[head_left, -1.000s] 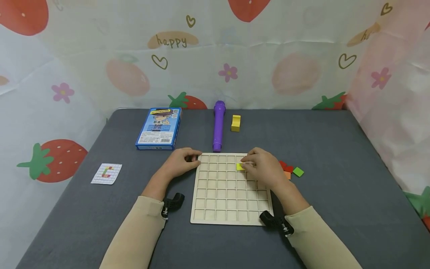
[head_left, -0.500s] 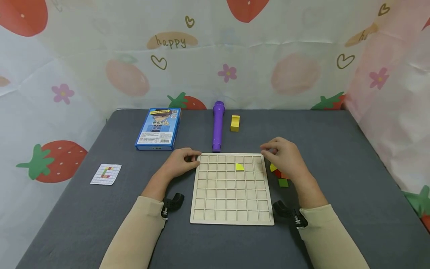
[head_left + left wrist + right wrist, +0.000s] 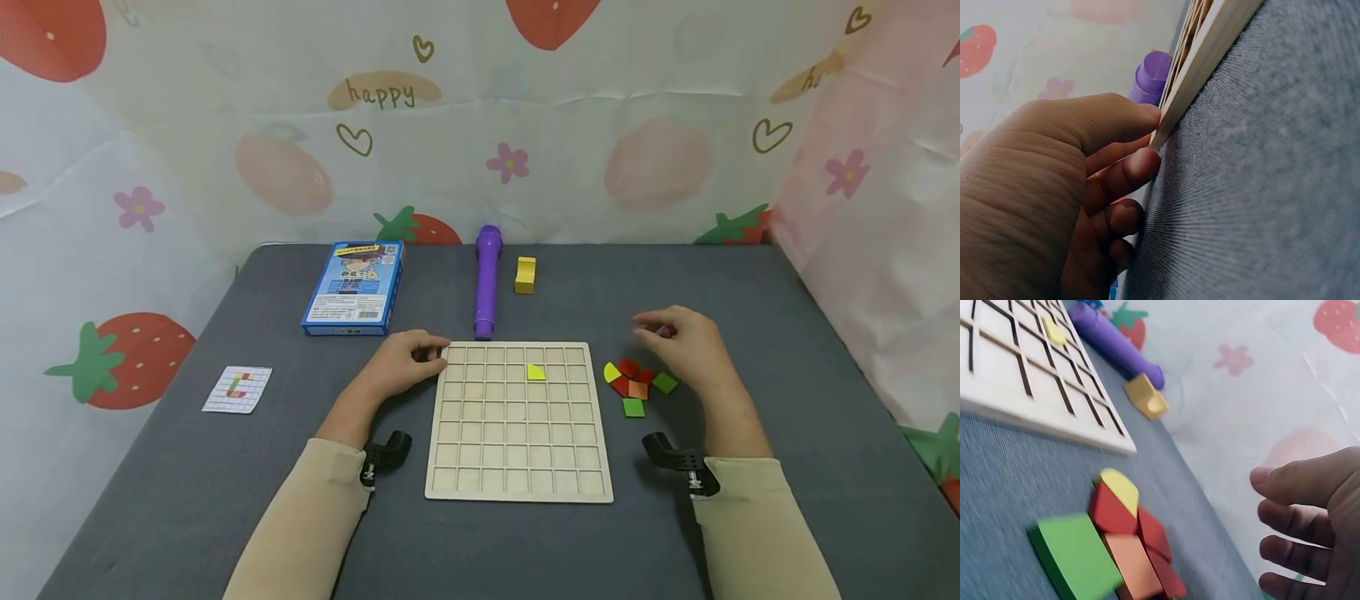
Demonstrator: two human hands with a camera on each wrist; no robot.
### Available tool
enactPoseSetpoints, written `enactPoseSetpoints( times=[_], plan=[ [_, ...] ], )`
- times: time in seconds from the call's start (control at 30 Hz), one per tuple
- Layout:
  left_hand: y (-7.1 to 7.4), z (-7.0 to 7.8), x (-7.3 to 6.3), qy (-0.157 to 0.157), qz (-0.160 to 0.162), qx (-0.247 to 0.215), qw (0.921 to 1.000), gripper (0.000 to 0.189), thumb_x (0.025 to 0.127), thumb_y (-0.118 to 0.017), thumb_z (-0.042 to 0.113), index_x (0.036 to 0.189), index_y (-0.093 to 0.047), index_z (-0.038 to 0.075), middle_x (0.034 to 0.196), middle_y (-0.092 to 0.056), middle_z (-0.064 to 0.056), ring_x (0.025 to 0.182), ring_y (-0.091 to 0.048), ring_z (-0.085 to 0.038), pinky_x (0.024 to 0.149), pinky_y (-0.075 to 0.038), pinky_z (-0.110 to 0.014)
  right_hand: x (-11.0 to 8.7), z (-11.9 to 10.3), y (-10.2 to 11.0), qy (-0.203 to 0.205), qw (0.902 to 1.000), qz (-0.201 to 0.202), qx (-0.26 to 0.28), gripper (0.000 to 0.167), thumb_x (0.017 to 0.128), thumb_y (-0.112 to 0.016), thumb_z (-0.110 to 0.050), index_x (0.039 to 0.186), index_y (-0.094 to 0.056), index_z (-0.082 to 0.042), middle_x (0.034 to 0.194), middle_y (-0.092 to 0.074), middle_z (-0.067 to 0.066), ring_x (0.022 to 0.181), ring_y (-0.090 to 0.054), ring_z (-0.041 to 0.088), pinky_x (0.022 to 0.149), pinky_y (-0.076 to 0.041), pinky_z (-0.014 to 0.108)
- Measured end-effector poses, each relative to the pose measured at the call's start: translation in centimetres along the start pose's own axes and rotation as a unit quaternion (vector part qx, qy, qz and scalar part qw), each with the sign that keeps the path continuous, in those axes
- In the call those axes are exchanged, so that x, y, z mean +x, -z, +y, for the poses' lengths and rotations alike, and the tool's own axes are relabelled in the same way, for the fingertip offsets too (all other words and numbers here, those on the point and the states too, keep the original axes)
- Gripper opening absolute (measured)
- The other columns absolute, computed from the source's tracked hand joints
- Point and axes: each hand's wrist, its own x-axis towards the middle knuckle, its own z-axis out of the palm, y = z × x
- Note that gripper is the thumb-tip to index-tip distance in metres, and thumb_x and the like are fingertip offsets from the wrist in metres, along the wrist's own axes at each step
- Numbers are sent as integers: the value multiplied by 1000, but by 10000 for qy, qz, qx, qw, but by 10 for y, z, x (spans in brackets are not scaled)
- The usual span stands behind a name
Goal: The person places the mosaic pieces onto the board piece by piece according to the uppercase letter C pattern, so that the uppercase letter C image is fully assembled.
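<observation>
A pale wooden grid board lies in the middle of the table. My left hand pinches its far left corner between thumb and fingers, as the left wrist view shows close up. One yellow quarter-round piece sits in a square in the board's second row. To the right of the board, my right hand hovers with relaxed fingers, nothing between them. Below and left of it lie several loose pieces: a yellow quarter-round, red pieces, an orange square and two green squares.
Behind the board lies a purple microphone-shaped tube, with a small yellow block to its right. A blue box rests at the back left. A patterned card lies at the left on the grey table.
My right hand has left the yellow piece on the board and moved right, past the loose pieces, uncovering them. The left hand has stayed at the board's corner.
</observation>
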Motion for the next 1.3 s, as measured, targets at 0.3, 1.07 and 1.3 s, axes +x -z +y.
enactPoseSetpoints(
  times=[0.3, 1.07, 1.3],
  plan=[
    [0, 2, 0, -15, 31, -44, 10000, 32, 94, -74, 18, 124, -74, 6, 86, -59, -1, 78, -51, -18, 73, -41, -37, 1, 20, 10, -361, 9982, -445, -190, 37, 100, -69, -22, 130, -69, 0, 115, -63, 20, 100, -56, 34, 79, -47, 44],
    [-1, 1, 0, 0, 59, -48, 10000, 32, 94, -73, 18, 125, -74, 6, 87, -59, -2, 78, -51, -19, 73, -41, -38, 5, 28, -4, -531, 9868, -1516, -218, 43, 90, -80, -31, 119, -73, -1, 85, -59, 5, 74, -51, 21, 64, -40, 35],
    [-1, 0, 0, 7, 85, -76, 9999, 32, 94, -73, 17, 124, -74, 6, 87, -60, -2, 79, -51, -19, 73, -41, -38, 6, 22, -8, -492, 9862, -1501, -489, 36, 90, -78, -29, 113, -72, -2, 85, -60, 6, 74, -52, 22, 63, -42, 36]
  ],
)
